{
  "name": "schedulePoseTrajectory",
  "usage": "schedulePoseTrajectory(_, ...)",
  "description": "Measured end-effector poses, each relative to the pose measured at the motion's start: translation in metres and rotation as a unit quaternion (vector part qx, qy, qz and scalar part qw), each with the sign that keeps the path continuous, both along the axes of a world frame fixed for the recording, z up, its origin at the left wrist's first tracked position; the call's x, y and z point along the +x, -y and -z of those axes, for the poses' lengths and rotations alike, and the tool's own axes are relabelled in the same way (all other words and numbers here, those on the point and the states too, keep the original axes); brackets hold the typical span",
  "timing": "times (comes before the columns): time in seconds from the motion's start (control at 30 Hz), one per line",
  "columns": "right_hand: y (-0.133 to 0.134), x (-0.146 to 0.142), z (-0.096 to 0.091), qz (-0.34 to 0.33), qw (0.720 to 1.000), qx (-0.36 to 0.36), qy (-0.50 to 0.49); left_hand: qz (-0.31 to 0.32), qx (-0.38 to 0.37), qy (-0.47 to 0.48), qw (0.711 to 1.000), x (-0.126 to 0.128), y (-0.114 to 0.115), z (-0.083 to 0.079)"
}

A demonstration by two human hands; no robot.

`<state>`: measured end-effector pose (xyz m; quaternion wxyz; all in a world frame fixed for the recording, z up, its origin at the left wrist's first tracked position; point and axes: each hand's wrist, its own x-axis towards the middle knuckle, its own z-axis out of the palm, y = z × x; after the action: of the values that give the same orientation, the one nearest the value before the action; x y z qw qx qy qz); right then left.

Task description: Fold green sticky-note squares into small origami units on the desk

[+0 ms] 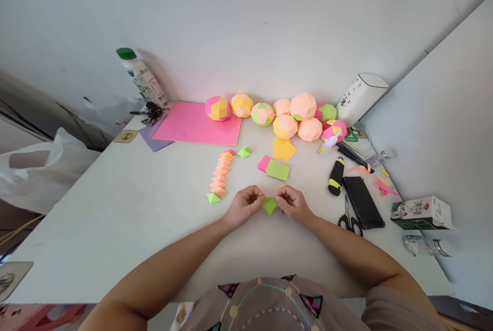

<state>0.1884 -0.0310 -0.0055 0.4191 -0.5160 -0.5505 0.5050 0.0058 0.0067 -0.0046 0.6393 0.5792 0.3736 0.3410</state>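
Between my two hands is a small folded piece of green paper point(270, 205), its point toward me. My left hand point(246, 204) pinches its left corner, and my right hand point(293, 203) pinches the right one. Just beyond them lie a green paper pad point(278, 170) and a pink paper pad point(264, 163), partly overlapping. To the left runs a row of folded paper units point(220, 174), mostly peach, with a green unit at the near end. Another green folded unit point(244, 152) sits beside the row's far end.
Several paper balls point(303, 107) line the wall behind a yellow paper piece point(284, 149). A pink sheet point(200, 125) and a bottle point(144, 78) are at back left. On the right are scissors point(350, 220), a phone point(364, 201), a black-and-yellow tool point(336, 177) and a milk carton point(421, 213).
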Motion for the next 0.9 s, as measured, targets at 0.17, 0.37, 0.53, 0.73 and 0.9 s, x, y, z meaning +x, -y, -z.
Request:
schedulePoseTrajectory(0.17, -0.0003, -0.0007, -0.0004, -0.016, 1.0, 0.012, 0.016, 0.036, 0.05, -0.024, 0.998, 0.0007, 0.0011, 0.0013)
schedulePoseTrajectory(0.37, 0.0014, 0.0, -0.0019, 0.015, 1.0, 0.0, -0.005, 0.023, 0.033, -0.022, 0.999, 0.0028, 0.002, 0.0009)
schedulePoseTrajectory(0.53, 0.0008, 0.0015, -0.0007, 0.031, 0.999, -0.019, -0.038, 0.001, 0.001, 0.002, 1.0, 0.0022, 0.0013, 0.0002)
schedulePoseTrajectory(0.73, -0.0011, 0.0045, 0.0032, 0.053, 0.996, -0.03, -0.071, -0.049, -0.034, 0.012, 0.998, 0.0001, -0.0017, 0.004)
schedulePoseTrajectory(0.9, -0.0015, 0.0046, 0.0026, 0.061, 0.995, -0.03, -0.079, -0.056, -0.037, 0.054, 0.996, -0.0009, -0.0022, 0.0044)
